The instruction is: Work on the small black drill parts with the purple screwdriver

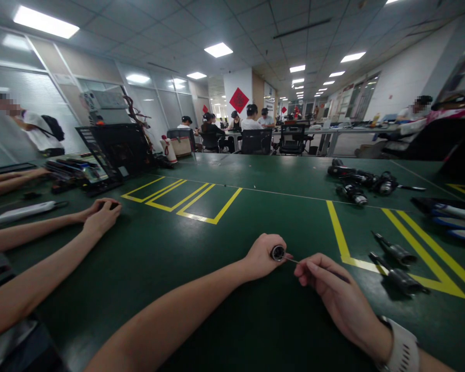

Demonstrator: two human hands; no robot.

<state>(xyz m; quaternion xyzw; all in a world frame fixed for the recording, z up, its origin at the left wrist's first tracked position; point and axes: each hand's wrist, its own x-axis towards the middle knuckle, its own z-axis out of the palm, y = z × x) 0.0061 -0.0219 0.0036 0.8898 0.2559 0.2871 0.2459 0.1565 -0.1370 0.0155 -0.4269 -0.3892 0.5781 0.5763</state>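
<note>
The round dark part (278,252) sits in the left hand (264,254), at the side of the fist facing the right hand (329,284). The left hand is clamped around it, and the person's two hands are apart but close together, near the middle of the green table (178,248). The right hand pinches a thin rod (291,260) between thumb and fingers.

The part's circular end, with a pale rim, points toward the near side and somewhat right. Its long axis seems to run back into the left fist, but the fingers hide the rest, so its length cannot be told. The rod lies across the gap, sloping slightly from the part down toward the near right; its left end meets or overlaps the part's edge, and whether it enters cannot be told.

Right of the right hand, two dark tapered parts (405,283) lie side by side by the yellow tape (430,248), their narrow ends toward the far left. Farther off on the right is a cluster of dark cylindrical parts (352,194). On the left, a co-worker's hands (104,213) rest together on the table, with a white handheld tool (25,211) farther left.
</note>
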